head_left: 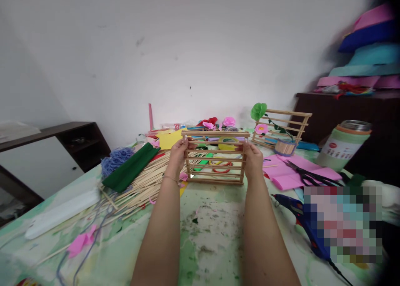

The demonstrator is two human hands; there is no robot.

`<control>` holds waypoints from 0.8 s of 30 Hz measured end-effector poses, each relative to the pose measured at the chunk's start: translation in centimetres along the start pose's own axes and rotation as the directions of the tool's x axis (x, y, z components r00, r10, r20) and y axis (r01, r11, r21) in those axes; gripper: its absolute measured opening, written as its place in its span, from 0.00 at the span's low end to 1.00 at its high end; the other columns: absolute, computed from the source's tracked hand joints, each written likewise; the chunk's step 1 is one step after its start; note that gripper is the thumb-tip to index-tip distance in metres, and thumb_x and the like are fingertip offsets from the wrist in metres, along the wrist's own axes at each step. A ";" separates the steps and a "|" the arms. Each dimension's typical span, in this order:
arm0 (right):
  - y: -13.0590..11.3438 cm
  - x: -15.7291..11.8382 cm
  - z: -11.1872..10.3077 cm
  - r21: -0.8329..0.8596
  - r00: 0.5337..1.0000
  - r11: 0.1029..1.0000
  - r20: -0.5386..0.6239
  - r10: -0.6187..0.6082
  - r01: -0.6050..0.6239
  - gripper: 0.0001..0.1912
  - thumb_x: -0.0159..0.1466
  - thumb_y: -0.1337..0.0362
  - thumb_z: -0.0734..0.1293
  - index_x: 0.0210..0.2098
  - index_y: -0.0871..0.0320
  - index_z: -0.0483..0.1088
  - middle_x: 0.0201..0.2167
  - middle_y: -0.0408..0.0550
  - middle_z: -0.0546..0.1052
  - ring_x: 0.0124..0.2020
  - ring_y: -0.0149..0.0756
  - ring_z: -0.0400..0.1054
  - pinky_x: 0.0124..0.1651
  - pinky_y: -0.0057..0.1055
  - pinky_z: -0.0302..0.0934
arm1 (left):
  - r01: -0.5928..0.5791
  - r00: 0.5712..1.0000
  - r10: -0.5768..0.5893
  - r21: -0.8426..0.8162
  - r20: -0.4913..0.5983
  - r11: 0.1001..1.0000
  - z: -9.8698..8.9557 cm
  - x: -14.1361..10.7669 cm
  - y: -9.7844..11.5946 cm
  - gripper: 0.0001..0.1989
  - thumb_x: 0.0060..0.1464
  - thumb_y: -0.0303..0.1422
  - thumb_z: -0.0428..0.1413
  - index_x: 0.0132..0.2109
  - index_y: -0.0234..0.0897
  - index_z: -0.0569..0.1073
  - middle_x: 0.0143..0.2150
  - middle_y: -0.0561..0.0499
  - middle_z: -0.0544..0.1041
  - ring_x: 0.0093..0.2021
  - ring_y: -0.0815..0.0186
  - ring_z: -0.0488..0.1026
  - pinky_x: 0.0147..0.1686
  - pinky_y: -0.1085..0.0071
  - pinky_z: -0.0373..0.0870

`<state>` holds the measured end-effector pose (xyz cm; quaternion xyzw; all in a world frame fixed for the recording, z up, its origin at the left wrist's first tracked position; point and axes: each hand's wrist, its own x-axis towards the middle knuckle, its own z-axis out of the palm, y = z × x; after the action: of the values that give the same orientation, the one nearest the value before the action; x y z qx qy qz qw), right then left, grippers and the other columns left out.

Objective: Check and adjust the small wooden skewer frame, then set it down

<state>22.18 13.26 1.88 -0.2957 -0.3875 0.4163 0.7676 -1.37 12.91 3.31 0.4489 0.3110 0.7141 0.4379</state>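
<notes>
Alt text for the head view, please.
Both hands, left hand and right hand, hold a wooden stick frame upright over a craft table, with loose sticks, scissors and a blue glue gun nearby.

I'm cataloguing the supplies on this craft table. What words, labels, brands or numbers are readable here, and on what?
No text can be read for certain.
Green and white canister: a red logo and a row of small figures on its label, too blurred to read.
Pixelated patch at lower right: masked, unreadable.
Wooden stick frame held between the left hand and right hand: no markings.
</notes>
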 end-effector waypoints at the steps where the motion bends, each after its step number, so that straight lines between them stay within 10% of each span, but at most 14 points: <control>1: 0.1 0.0 0.0 0.004 1.000 1.000 -0.001 -0.015 0.015 0.20 0.46 0.48 0.74 0.28 0.59 0.75 0.22 0.43 0.77 0.24 0.30 0.67 0.30 0.28 0.61 | -0.003 1.000 0.003 -0.008 -0.008 1.000 0.0 0.0 -0.1 0.23 0.37 0.47 0.66 0.36 0.33 0.75 0.27 0.49 0.78 0.29 0.64 0.77 0.34 0.70 0.71; 17: 0.6 0.2 -0.3 -0.117 0.999 0.992 0.002 -0.043 0.043 0.24 0.51 0.44 0.70 0.31 0.60 0.75 0.25 0.45 0.77 0.26 0.32 0.68 0.33 0.29 0.62 | -0.019 0.998 0.016 -0.043 -0.066 0.999 0.0 0.1 -0.7 0.21 0.36 0.44 0.67 0.32 0.33 0.73 0.27 0.50 0.78 0.29 0.66 0.77 0.36 0.70 0.71; 24: 0.9 -0.2 -0.5 -0.276 0.990 0.958 -0.134 0.039 -0.075 0.36 0.56 0.32 0.54 0.23 0.59 0.71 0.15 0.46 0.72 0.19 0.35 0.66 0.25 0.31 0.60 | 0.065 0.991 -0.058 0.057 -0.121 0.996 0.4 -0.2 -0.3 0.37 0.51 0.62 0.42 0.40 0.30 0.74 0.27 0.45 0.78 0.27 0.62 0.77 0.28 0.70 0.69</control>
<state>22.13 13.48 0.85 -0.4382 -0.3840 0.3594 0.7289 -0.88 12.90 3.11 0.4089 0.3720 0.7160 0.4264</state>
